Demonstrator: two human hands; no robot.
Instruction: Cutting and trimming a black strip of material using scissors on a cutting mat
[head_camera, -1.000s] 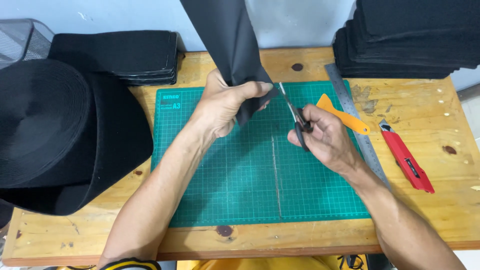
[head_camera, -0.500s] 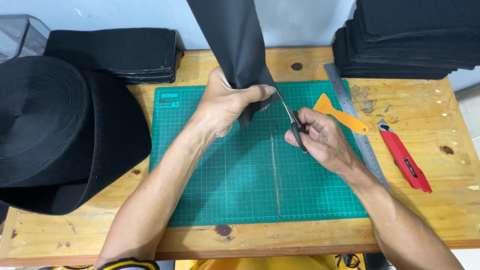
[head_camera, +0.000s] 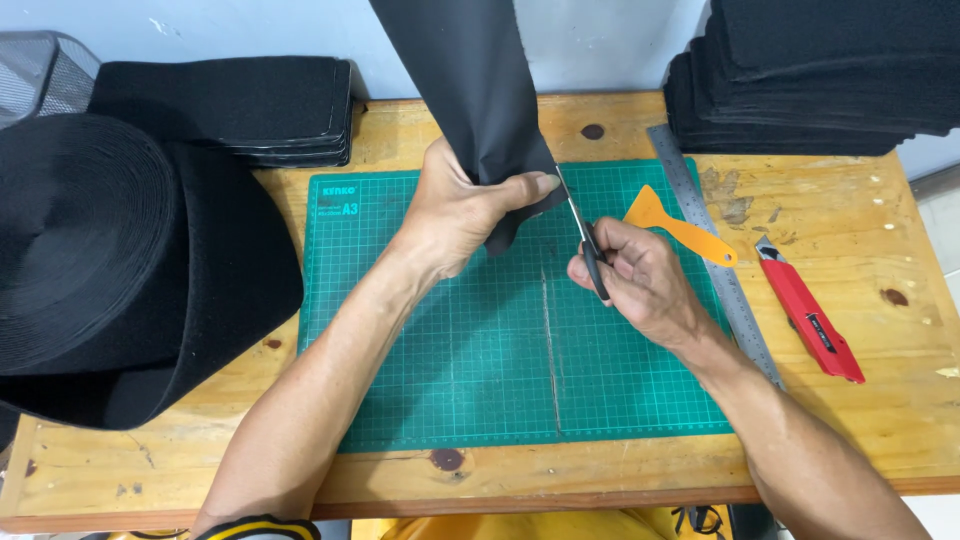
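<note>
A wooden bench (head_camera: 880, 420) stands against a pale wall, with a green cutting mat (head_camera: 480, 370) laid at its middle to protect the wood. The left hand (head_camera: 455, 215) is closed around a hanging strip of black fabric (head_camera: 470, 80), gathering it just above the mat's far edge so that its lower end is steady. The right hand (head_camera: 640, 280) is closed on scissors (head_camera: 582, 235) whose blades point up at the strip's right edge. A metal ruler (head_camera: 715, 260), orange scraper (head_camera: 675, 225) and red utility knife (head_camera: 808, 325) lie within reach on the right; a large black roll (head_camera: 90, 260) fills the left.
</note>
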